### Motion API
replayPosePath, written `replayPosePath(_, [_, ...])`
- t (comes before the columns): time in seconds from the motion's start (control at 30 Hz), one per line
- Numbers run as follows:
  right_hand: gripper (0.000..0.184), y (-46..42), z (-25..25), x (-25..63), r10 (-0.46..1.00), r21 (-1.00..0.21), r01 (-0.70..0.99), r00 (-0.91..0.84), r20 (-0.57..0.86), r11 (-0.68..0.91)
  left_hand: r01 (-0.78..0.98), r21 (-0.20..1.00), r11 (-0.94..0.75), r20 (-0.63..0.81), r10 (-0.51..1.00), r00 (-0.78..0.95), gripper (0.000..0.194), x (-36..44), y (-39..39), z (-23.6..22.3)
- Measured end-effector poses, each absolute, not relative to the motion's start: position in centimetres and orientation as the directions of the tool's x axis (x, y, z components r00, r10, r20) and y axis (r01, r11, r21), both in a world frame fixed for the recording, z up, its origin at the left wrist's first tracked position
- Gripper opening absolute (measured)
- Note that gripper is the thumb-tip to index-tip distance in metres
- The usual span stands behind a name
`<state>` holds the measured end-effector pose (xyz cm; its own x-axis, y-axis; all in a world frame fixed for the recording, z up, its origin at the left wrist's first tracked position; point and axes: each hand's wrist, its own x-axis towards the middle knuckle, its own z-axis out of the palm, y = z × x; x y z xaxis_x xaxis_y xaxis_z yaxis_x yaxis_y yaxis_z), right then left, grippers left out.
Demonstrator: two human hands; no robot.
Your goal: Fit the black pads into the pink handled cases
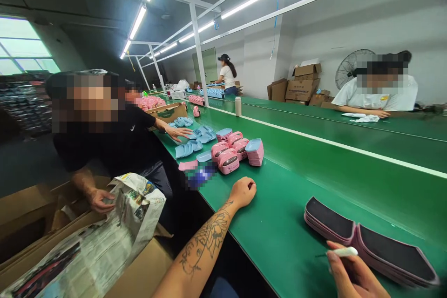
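My left hand point(243, 192) rests on the green conveyor table point(296, 186) with its fingers curled into a loose fist; nothing shows in it. It lies just in front of a cluster of pink moulded cases point(228, 151). My right hand point(352, 272) at the bottom right pinches a thin white stick with a dark tip point(340, 252). The stick points left, beside two stacks of dark insoles with pink edges point(366, 240).
A person in black point(115, 139) sits at the left, one hand on blue soles point(190, 142), the other on a newspaper bundle point(104, 237) in a cardboard box point(31, 214). Across the table sits a person in white point(380, 93). Another stands far back point(226, 74). Cartons point(300, 86) line the wall.
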<state>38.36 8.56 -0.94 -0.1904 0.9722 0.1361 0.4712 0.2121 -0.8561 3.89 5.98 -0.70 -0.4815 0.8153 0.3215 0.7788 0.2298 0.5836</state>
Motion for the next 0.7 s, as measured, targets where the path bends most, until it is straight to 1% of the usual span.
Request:
replayPosePath(0.07, [0.056, 8.0, -0.3, 37.8, 0.958, -0.865, 0.432, -0.23, 0.17, 0.257, 0.78, 0.585, 0.222, 0.319, 0.821, -0.474, 0.02, 3.8, 6.0, -0.6])
replayPosePath(0.13, [0.054, 7.5, 0.5, 37.0, 0.939, -0.883, 0.384, -0.309, 0.154, 0.271, 0.778, 0.592, 0.21, 0.316, 0.827, -0.464, 0.022, 3.6, 6.1, -0.4])
replayPosePath(0.2, [0.051, 7.3, 1.0, 36.4, 0.944, -0.909, 0.331, -0.291, 0.156, 0.252, 0.773, 0.603, 0.196, 0.316, 0.831, -0.458, 0.025, 3.4, 6.4, -0.3])
replayPosePath(0.27, [0.047, 7.3, 1.4, 36.2, 0.953, -0.924, 0.282, -0.234, 0.194, 0.258, 0.767, 0.614, 0.184, 0.312, 0.836, -0.451, 0.027, 3.0, 6.7, -0.3])
replayPosePath(0.37, [0.048, 7.7, 1.6, 36.3, 0.953, -0.928, 0.248, -0.188, 0.237, 0.279, 0.764, 0.621, 0.175, 0.309, 0.841, -0.444, 0.027, 2.5, 7.2, -0.5])
replayPosePath(0.7, [0.041, 7.6, 1.8, 35.9, 0.935, -0.949, 0.169, -0.285, 0.213, 0.267, 0.785, 0.586, 0.199, 0.322, 0.833, -0.451, 0.03, 2.3, 7.5, -0.3])
